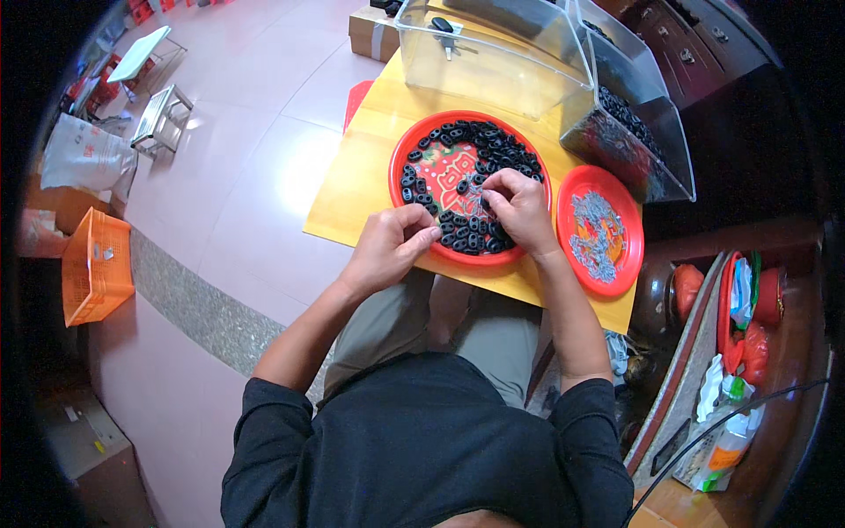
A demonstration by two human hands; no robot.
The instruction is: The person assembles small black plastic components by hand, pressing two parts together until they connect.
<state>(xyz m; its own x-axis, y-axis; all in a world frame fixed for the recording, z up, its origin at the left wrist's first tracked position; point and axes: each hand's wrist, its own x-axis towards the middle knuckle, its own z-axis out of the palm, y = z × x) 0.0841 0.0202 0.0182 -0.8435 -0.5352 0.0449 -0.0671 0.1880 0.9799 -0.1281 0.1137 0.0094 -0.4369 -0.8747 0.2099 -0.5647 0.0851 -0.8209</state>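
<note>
A large red round tray (397, 150) on the yellow tabletop holds many small black oval pieces (497, 145), each with two holes, like cord locks. They crowd its far side and near rim, and a little heap of grey metal bits (471, 198) lies among them. My left hand (393, 242) is at the tray's near-left rim, thumb and forefinger pinched together. Over the right part of the tray, my right hand (521, 209) also pinches, fingertips close to the grey bits. What either pinch holds is too small to make out.
Right of the tray, a smaller red plate (634, 251) holds a pile of small grey metal parts, possibly springs (596, 233). Clear plastic bins (493, 75) stand behind, one with black pieces (629, 119). An open cabinet (783, 352) is at right; an orange crate (97, 268) stands left.
</note>
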